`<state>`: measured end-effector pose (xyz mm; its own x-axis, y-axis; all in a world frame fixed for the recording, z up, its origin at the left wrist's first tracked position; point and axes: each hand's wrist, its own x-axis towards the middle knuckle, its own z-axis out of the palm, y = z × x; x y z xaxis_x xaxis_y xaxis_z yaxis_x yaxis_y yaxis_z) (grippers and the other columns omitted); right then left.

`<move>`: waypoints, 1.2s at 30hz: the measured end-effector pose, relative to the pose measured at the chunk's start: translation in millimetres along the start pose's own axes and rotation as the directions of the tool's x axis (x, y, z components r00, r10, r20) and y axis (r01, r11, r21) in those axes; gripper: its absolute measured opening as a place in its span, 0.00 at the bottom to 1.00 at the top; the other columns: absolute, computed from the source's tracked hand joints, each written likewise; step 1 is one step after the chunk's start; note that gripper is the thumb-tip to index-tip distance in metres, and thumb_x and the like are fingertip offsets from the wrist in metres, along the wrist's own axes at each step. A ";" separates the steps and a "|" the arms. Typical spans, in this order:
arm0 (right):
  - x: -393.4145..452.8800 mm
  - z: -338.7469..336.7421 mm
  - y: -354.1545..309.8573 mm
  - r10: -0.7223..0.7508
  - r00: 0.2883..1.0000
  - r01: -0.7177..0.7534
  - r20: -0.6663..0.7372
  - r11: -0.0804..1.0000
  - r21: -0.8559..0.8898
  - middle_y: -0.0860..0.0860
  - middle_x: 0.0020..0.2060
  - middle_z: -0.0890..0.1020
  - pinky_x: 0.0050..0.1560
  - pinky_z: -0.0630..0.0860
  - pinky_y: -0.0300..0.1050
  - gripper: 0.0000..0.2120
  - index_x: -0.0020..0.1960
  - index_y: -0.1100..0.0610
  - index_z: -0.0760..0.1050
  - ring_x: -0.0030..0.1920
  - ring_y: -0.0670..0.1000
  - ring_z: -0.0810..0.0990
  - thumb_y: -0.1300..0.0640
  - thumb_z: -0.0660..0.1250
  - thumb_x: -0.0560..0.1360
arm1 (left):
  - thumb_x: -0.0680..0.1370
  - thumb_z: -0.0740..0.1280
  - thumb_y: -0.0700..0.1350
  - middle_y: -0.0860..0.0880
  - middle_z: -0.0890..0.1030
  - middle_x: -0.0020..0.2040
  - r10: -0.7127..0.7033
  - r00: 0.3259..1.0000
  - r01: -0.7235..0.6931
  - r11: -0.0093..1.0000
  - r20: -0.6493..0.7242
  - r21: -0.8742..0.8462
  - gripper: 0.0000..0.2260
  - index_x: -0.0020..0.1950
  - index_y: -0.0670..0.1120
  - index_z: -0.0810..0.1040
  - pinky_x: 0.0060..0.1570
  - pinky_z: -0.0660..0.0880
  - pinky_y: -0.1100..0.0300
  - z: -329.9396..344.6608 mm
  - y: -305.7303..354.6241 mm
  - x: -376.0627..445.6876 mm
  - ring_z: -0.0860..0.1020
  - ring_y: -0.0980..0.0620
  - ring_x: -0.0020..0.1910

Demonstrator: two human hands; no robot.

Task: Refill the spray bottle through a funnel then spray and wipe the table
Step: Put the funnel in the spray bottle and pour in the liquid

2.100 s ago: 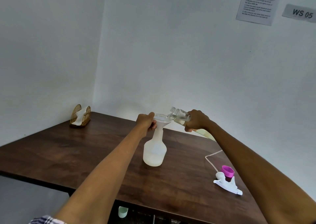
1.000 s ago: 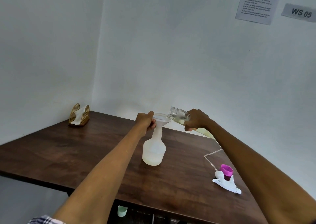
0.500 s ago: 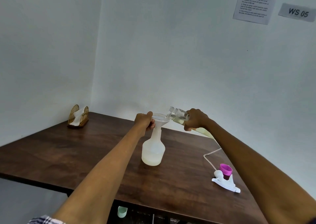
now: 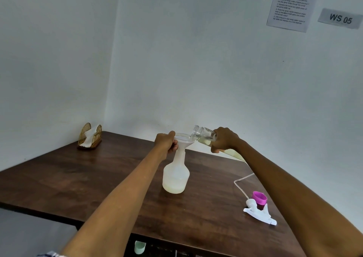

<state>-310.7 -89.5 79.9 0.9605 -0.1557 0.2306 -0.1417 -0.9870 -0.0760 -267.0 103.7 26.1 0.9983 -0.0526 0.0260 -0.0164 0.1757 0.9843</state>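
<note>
Left hand [image 4: 166, 142] curled round the rim of the funnel [image 4: 184, 140], gripping it at the near-left side; funnel seated upright in the neck of the spray bottle [image 4: 176, 175], directly below that hand, standing on the table [image 4: 82, 180] with a shallow pale layer at its base. Right hand [image 4: 224, 140] wrapped round the refill bottle [image 4: 204, 136], tilted with its open mouth over the funnel's far-right rim, just beside the left hand. Bare wood left of and nearer than the left hand, out to the table's front edge. Far to the left, by the wall corner, a gold napkin holder [image 4: 90, 136]. Below and right of the right hand, near the right table edge, the sprayer head [image 4: 259, 213] lying flat, a pink cap [image 4: 259, 197] touching it behind, its thin tube [image 4: 240, 185] curving back under the right forearm. Lower body of the refill bottle hidden behind hand and forearm; stream into the funnel not discernible; wall notice [image 4: 292, 5] text too small to read.
</note>
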 end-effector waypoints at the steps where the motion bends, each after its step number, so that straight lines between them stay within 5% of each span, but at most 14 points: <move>1: 0.1 -0.1 -0.1 0.001 1.000 -0.001 -0.005 1.000 -0.002 0.46 0.30 0.71 0.32 0.64 0.37 0.14 0.37 0.54 0.69 0.37 0.52 0.72 0.59 0.74 0.59 | 0.78 0.58 0.41 0.46 0.74 0.30 0.001 1.000 -0.001 1.000 0.000 -0.001 0.11 0.36 0.41 0.71 0.19 0.70 0.70 0.1 0.0 0.1 0.71 0.57 0.17; 6: -1.1 0.4 -0.5 -0.002 1.000 0.002 0.005 1.000 -0.003 0.48 0.33 0.73 0.32 0.64 0.37 0.16 0.43 0.55 0.72 0.40 0.53 0.74 0.58 0.74 0.59 | 0.78 0.58 0.41 0.46 0.74 0.30 0.002 1.000 -0.002 1.000 0.006 0.003 0.12 0.36 0.41 0.71 0.18 0.70 0.70 -0.4 0.8 -1.6 0.71 0.54 0.24; 11: -2.4 0.7 -2.4 0.002 1.000 -0.002 0.026 1.000 -0.003 0.47 0.32 0.73 0.32 0.64 0.37 0.22 0.43 0.55 0.73 0.40 0.53 0.74 0.53 0.67 0.49 | 0.78 0.58 0.41 0.46 0.74 0.31 -0.001 1.000 0.001 1.000 0.012 0.010 0.12 0.35 0.40 0.71 0.19 0.71 0.69 -0.4 1.1 -1.8 0.71 0.54 0.24; 16: -1.4 0.9 0.3 0.010 1.000 -0.010 0.010 1.000 -0.003 0.49 0.36 0.74 0.32 0.64 0.37 0.17 0.43 0.54 0.72 0.40 0.53 0.74 0.58 0.74 0.58 | 0.78 0.58 0.41 0.45 0.74 0.31 0.005 1.000 -0.006 1.000 0.005 0.021 0.12 0.35 0.40 0.71 0.18 0.70 0.70 -0.2 0.6 -1.8 0.70 0.55 0.21; 21: -2.9 -0.4 -1.6 -0.003 0.999 0.003 0.033 1.000 0.001 0.48 0.33 0.73 0.32 0.64 0.37 0.19 0.39 0.54 0.70 0.39 0.53 0.73 0.52 0.67 0.48 | 0.78 0.58 0.41 0.46 0.74 0.31 0.006 1.000 -0.006 1.000 0.010 0.024 0.12 0.36 0.41 0.71 0.19 0.70 0.70 0.3 2.0 -1.9 0.71 0.54 0.23; 30: -2.5 -0.2 -2.7 -0.010 1.000 0.010 0.029 1.000 0.004 0.50 0.38 0.76 0.32 0.64 0.36 0.26 0.47 0.55 0.75 0.41 0.53 0.74 0.52 0.67 0.48 | 0.78 0.58 0.41 0.46 0.74 0.30 0.011 1.000 -0.011 1.000 0.011 0.013 0.12 0.35 0.41 0.71 0.19 0.70 0.70 0.0 1.4 -1.5 0.70 0.58 0.16; 36: -3.0 -0.9 -2.5 0.002 0.999 -0.002 0.037 1.000 -0.005 0.49 0.36 0.75 0.32 0.63 0.36 0.21 0.43 0.54 0.72 0.40 0.53 0.74 0.53 0.70 0.50 | 0.78 0.58 0.41 0.46 0.74 0.30 0.008 1.000 -0.008 1.000 0.015 0.002 0.11 0.35 0.41 0.71 0.19 0.70 0.70 -0.1 1.7 -2.4 0.70 0.57 0.18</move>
<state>-313.3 -86.5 80.3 0.9684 -0.1561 0.1947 -0.1447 -0.9869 -0.0715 -269.4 104.2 27.6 0.9972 -0.0657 0.0368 -0.0249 0.1737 0.9845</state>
